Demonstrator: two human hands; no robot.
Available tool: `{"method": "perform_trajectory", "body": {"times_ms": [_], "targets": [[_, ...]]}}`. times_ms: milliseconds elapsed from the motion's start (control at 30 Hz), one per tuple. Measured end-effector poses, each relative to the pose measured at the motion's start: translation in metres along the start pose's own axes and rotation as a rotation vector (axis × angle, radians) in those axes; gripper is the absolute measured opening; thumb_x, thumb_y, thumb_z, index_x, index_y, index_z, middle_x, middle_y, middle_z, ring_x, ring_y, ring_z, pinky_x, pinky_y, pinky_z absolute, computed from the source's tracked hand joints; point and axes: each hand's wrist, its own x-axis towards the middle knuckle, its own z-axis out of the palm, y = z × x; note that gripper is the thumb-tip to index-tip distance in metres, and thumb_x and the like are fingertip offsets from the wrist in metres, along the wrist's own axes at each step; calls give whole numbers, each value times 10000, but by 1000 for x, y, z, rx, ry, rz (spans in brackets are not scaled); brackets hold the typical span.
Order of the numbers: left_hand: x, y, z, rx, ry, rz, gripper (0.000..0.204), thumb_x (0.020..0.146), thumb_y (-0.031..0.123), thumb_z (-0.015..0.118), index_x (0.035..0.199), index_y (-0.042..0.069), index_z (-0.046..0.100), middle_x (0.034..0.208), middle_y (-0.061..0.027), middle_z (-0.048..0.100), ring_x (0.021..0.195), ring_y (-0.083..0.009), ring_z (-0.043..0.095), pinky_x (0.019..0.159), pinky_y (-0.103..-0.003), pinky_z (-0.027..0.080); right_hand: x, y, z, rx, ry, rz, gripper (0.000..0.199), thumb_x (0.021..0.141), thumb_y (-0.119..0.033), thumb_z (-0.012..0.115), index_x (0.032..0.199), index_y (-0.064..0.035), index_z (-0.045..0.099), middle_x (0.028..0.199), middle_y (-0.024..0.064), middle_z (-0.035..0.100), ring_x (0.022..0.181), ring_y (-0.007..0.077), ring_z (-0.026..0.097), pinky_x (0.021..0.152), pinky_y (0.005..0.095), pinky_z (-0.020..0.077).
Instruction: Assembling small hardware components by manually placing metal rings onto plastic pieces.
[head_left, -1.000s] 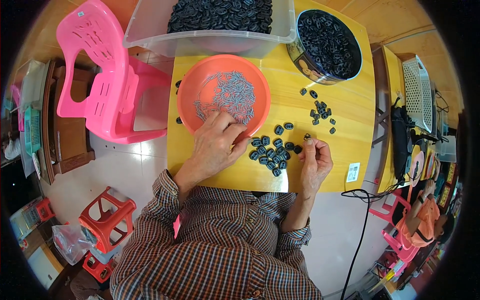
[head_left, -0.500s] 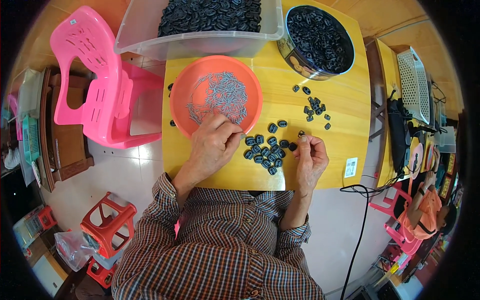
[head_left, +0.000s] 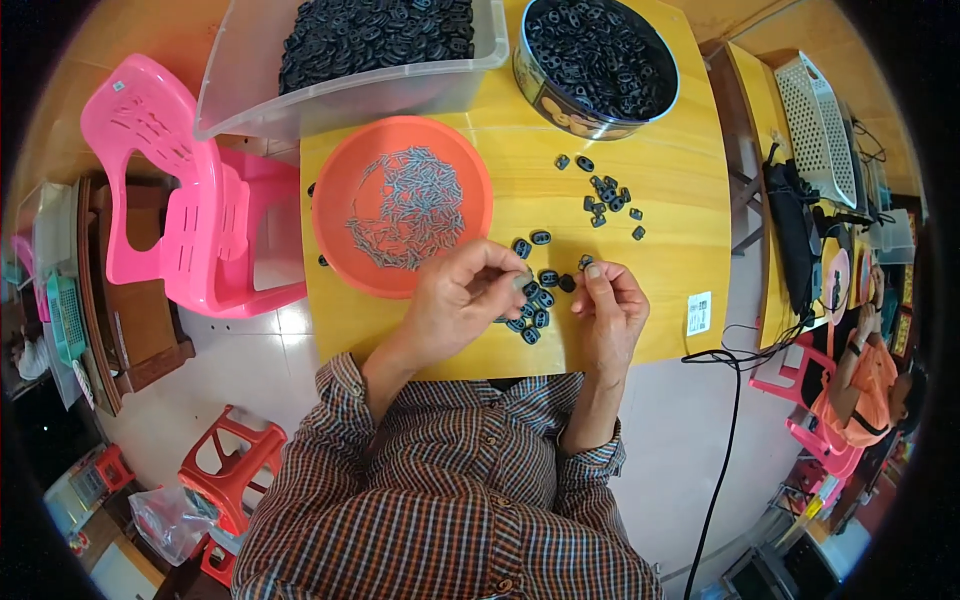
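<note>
My right hand pinches a small black plastic piece between thumb and fingertips, above the yellow table. Across from it, my left hand has thumb and forefinger pressed together; whatever is between them is too small to make out. Beneath and between the hands lies a cluster of black oval pieces with two holes, partly covered by my left fingers. Just beyond my left hand stands an orange bowl holding many thin grey metal pins.
At the back are a clear plastic bin and a round tin, both full of black pieces. Smaller black parts lie at the right. A pink chair and red stool stand left. Another person sits far right.
My left hand has lifted away from the bowl's near edge and moved right, toward my right hand. My right hand still holds the black piece. The whole view has shifted slightly.
</note>
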Motion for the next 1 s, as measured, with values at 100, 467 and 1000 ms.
{"method": "perform_trajectory", "body": {"times_ms": [100,467,1000], "targets": [[16,-8,7,-73,-25,-19,138,897,-32,542,1034,-36,562,822,-75,644,721,-108,642,662,-237,553,-3,1,1,97,-41,29,109,893,-96,608,890,13,606,756,56,629,544,73,509,519,188,411],[39,-29,24,-282,-55,-71,208,867,-31,598,1074,-27,573,954,-133,664,803,-169,672,714,-285,584,-5,7,-4,129,-78,37,111,901,-116,602,881,-10,576,728,30,603,544,66,505,509,187,402],[42,-31,30,-274,-35,-106,171,876,-14,598,1045,-28,583,952,-127,661,817,-169,674,726,-278,582,-6,9,2,125,-80,-26,122,911,-121,592,874,-9,562,724,36,589,539,66,485,508,189,385]]}}
